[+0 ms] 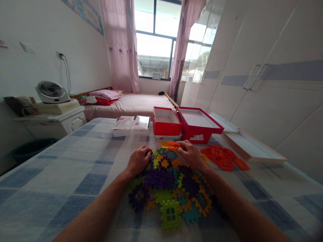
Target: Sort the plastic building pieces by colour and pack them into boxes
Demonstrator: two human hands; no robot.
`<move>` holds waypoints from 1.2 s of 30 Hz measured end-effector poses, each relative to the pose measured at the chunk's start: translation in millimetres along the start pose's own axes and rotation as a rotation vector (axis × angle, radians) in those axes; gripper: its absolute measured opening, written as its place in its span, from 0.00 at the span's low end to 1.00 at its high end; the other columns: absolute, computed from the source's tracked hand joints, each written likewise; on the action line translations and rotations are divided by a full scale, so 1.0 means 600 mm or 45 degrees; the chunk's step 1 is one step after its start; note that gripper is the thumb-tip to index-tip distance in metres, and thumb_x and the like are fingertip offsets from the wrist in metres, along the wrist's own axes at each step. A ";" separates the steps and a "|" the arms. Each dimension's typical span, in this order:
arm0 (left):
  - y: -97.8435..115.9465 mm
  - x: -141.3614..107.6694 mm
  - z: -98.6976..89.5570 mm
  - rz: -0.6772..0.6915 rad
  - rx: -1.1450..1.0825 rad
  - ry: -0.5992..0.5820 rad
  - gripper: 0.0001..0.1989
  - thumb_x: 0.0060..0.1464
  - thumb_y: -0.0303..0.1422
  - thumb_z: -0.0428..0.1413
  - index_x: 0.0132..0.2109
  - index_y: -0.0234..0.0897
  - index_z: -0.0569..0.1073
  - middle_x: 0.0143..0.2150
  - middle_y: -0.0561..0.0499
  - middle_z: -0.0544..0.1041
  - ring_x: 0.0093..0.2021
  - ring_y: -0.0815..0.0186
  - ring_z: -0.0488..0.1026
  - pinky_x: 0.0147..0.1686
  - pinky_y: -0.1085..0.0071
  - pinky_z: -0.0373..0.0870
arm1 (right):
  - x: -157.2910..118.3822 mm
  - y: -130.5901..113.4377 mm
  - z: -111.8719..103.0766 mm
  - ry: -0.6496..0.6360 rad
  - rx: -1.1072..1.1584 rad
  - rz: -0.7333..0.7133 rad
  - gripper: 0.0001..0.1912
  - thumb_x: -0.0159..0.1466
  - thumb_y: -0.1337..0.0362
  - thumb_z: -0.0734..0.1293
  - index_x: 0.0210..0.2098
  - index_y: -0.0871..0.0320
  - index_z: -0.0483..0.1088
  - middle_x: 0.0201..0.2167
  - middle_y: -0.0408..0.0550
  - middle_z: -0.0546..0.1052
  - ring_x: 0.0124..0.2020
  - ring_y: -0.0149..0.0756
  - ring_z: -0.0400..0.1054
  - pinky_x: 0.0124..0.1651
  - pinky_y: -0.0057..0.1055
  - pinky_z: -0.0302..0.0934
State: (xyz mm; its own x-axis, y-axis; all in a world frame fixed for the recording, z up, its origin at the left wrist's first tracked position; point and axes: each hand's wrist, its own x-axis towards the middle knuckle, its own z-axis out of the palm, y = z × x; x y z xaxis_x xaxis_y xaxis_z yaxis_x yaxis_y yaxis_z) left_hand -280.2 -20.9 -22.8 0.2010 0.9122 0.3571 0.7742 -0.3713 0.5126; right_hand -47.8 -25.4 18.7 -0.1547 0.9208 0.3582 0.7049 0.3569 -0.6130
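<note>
A heap of interlocking plastic building pieces [164, 196] in purple, green, yellow and teal lies in front of me on the checked cloth. At the heap's far right, my right hand [190, 154] pinches an orange building piece [174, 144]; a yellow piece [165, 145] is beside it. My left hand [139, 160] is at the far left of the heap, its fingers curled against a small purple building piece [152, 155], partly hidden by them. A separate pile of orange-red pieces [224, 157] lies to the right of my right hand.
Across the table's far side stand two white boxes [123, 126], an open red box [168, 127] and a larger crimson box [202, 129]. A shallow open carton [254, 148] lies at the right edge. Beyond are a bed [141, 101] and a small fan [51, 91].
</note>
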 end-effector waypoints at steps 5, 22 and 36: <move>0.009 -0.003 -0.005 0.141 -0.037 0.137 0.16 0.57 0.38 0.49 0.50 0.37 0.71 0.48 0.46 0.72 0.48 0.61 0.70 0.48 0.67 0.65 | -0.007 -0.003 -0.010 -0.175 0.283 0.107 0.16 0.59 0.63 0.56 0.40 0.59 0.72 0.31 0.45 0.74 0.32 0.32 0.67 0.36 0.28 0.61; 0.015 -0.004 -0.001 0.376 0.050 0.177 0.12 0.58 0.34 0.46 0.41 0.38 0.74 0.43 0.48 0.74 0.45 0.62 0.70 0.49 0.65 0.65 | -0.015 0.092 -0.150 0.338 -0.493 0.077 0.17 0.58 0.65 0.59 0.44 0.60 0.73 0.39 0.52 0.72 0.44 0.39 0.64 0.51 0.32 0.56; 0.019 -0.008 -0.020 0.228 -0.301 0.239 0.20 0.61 0.39 0.41 0.39 0.34 0.75 0.42 0.48 0.74 0.45 0.65 0.70 0.48 0.71 0.63 | -0.096 0.203 -0.199 0.357 -0.843 0.241 0.21 0.58 0.63 0.59 0.49 0.61 0.69 0.49 0.57 0.68 0.51 0.46 0.61 0.55 0.42 0.55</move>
State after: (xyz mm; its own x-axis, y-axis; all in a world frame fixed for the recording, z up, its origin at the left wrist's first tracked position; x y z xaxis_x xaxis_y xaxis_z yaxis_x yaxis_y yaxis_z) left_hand -279.4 -31.5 -8.9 0.1903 0.7891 0.5841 0.5719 -0.5727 0.5873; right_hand 129.7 -53.8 7.8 0.1306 0.8505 0.5095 0.9855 -0.0551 -0.1606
